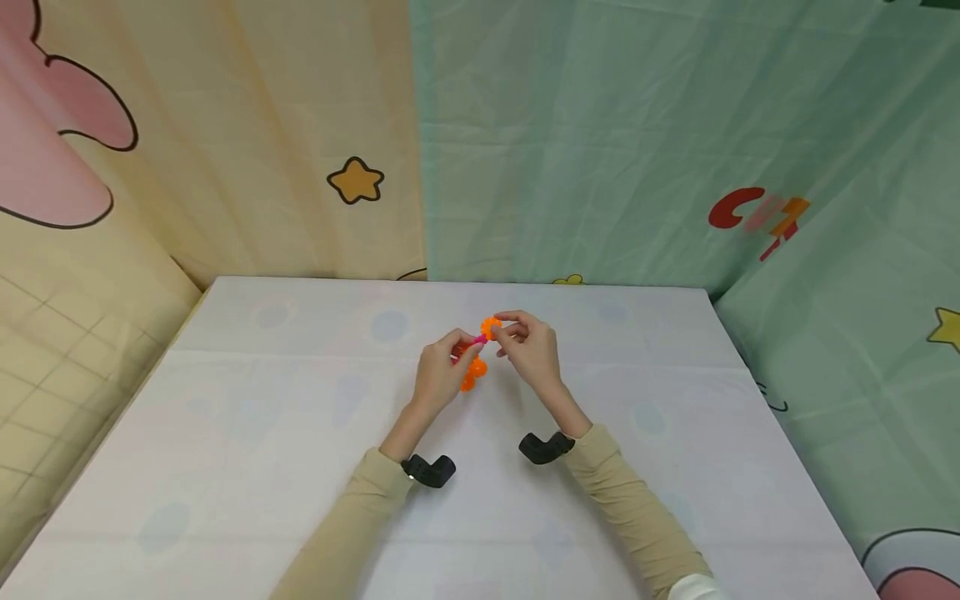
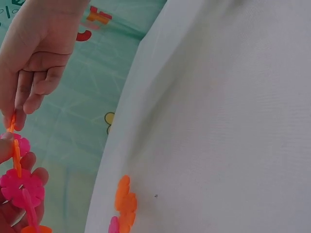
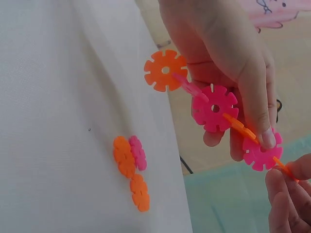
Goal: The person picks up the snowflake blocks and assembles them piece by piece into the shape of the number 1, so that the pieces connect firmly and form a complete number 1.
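Note:
My left hand (image 1: 438,371) holds a chain of slotted plastic snowflake discs, pink and orange. In the right wrist view its thumb presses a pink disc (image 3: 254,156) near one end, and the chain runs past the fingers to an orange disc (image 3: 154,73) at the other end. My right hand (image 1: 536,350) pinches an orange disc (image 1: 490,326) at its rim. Edge-on, that disc meets the pink disc under the left thumb; how deep their slots sit is too small to tell. Both hands are raised above the table.
On the white-covered table (image 1: 247,467) lie loose discs: two orange, one of them an orange disc (image 3: 140,193) nearer the bottom, and a pink disc (image 3: 138,153). Patterned curtains (image 1: 600,150) stand behind the table. Each wrist wears a black camera (image 1: 546,448).

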A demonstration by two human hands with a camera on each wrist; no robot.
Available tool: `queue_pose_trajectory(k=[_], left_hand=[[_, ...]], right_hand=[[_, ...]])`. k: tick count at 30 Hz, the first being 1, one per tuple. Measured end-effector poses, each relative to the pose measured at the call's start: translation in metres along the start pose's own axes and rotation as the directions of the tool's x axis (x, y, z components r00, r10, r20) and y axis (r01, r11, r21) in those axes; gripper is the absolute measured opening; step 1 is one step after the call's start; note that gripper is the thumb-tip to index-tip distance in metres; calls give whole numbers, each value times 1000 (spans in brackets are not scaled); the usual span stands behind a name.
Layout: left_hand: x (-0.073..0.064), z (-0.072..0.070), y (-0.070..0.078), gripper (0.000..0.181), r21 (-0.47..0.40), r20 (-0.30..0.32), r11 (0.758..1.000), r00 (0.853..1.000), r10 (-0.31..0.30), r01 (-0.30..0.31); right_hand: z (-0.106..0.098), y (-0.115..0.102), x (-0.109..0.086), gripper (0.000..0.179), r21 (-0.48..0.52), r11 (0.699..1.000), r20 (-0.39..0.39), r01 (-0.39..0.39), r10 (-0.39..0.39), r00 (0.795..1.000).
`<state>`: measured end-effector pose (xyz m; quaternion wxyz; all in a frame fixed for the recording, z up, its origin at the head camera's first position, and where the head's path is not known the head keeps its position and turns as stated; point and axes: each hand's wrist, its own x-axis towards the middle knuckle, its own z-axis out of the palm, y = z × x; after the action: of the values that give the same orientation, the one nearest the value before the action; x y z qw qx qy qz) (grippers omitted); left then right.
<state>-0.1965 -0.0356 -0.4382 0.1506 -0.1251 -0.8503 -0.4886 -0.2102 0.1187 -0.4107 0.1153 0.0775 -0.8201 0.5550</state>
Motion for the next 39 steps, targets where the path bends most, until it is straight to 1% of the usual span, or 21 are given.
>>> queue_pose_trajectory(k=[3, 6, 10, 16, 22, 26, 31, 36, 39], left_hand=[[0, 2, 1, 15, -8, -24, 1000, 999, 23, -23], [-1, 3, 1, 13, -18, -48, 999, 998, 40, -41], [-3, 4, 0, 11, -13, -73, 999, 997, 35, -36], [-3, 4, -1, 12, -22, -117, 999, 992, 34, -37], [-2, 5, 0, 13, -50, -157, 998, 987, 41, -49], [-3, 7, -3, 13, -66, -164, 997, 986, 40, -51], [-6, 11, -6, 14, -69, -171, 996, 984, 43, -56], [-5, 11, -5, 15, -51, -174, 995, 982, 72, -82], [-3, 10, -4, 14, -34, -169, 995, 982, 88, -95]], right_hand=[[1, -1, -1, 20, -1, 1000, -20, 16, -16, 1000], [2, -1, 0, 18, 4, 1000, -21, 27, -27, 999], [2, -3, 1, 18, 18, 999, 2, 29, -29, 1000], [4, -4, 5, 17, 17, 1000, 7, -4, 4, 1000], [6, -5, 6, 17, 77, 997, -7, -33, 34, 999], [6, -4, 5, 17, 95, 994, -6, -56, 57, 998], [7, -3, 4, 19, 101, 991, 15, -91, 90, 996], [8, -1, 3, 19, 99, 989, 13, -111, 110, 994], [8, 0, 3, 20, 110, 989, 5, -103, 103, 995]])
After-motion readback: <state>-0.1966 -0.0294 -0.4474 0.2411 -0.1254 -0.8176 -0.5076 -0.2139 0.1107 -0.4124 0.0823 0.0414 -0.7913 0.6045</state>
